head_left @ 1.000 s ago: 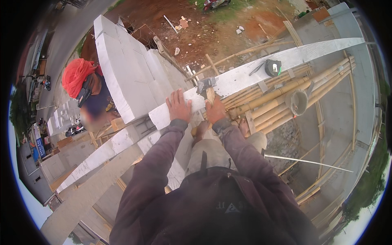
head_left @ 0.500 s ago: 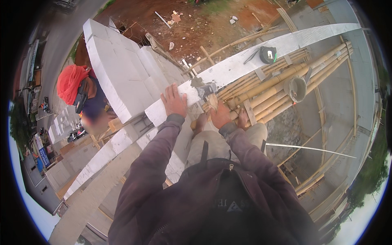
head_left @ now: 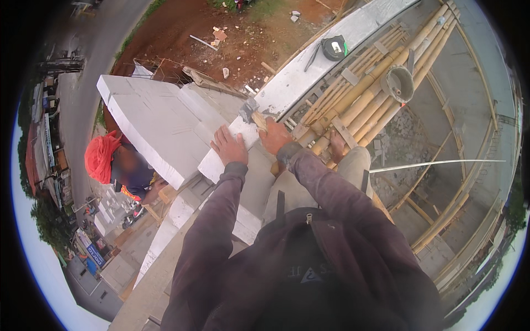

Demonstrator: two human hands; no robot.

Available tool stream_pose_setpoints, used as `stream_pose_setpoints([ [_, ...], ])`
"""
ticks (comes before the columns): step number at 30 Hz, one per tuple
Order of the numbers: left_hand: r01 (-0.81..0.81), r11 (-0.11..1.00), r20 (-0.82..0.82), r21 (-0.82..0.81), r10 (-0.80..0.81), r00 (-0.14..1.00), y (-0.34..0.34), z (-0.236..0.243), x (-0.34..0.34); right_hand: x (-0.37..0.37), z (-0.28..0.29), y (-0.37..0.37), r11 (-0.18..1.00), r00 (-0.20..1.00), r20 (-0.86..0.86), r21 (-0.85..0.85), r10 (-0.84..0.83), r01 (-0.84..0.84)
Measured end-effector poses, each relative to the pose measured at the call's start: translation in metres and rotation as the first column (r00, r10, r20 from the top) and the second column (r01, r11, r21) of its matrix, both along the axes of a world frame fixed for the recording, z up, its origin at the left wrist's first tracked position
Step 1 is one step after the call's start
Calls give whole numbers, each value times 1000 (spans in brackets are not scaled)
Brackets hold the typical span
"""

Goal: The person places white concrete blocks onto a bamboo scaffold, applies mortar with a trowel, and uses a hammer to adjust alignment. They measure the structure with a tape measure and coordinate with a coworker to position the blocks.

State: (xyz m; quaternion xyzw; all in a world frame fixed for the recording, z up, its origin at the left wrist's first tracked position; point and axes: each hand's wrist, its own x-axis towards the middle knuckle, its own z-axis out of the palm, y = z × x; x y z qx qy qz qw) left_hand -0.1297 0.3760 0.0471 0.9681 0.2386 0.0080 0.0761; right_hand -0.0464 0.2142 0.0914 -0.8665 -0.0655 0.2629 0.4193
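Note:
My left hand (head_left: 229,146) lies flat, fingers spread, on the end of a white block (head_left: 211,168) on top of the wall. Just right of it, my right hand (head_left: 276,137) is closed round the pale wooden handle of a trowel (head_left: 258,119). Its grey, mortar-smeared blade rests on the top of the blocks, where a patch of wet mortar shows. Farther along the white wall top (head_left: 298,77) lies a black and green tape measure (head_left: 334,48) with a strap.
Bamboo poles (head_left: 353,116) form a scaffold under my feet, with a mortar bucket (head_left: 397,84) on them. A large white block wall (head_left: 149,118) rises at left. Beyond it is a co-worker in a red head cloth (head_left: 101,159). A deep drop lies at right.
The view has swung, so the wall runs more steeply. My right hand and the trowel have shifted up and left along the block top, nearer my left hand, which stays flat.

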Motion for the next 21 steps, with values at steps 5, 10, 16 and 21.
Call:
stream_pose_setpoints([
  [5,40,999,-22,-21,-40,999,10,-8,-4,-8,-10,-58,929,929,21,-1,-371,371],
  [10,19,939,-158,-344,-78,984,57,-4,17,-41,-60,-95,542,562,-393,173,-728,823],
  [16,-360,748,-568,-558,-28,823,110,-9,62,-120,-150,-12,43,-297,-952,-301,-72,953],
  [21,-539,475,-666,-696,-146,731,138,-35,69,-218,-175,110,277,-211,-977,-200,10,940],
])
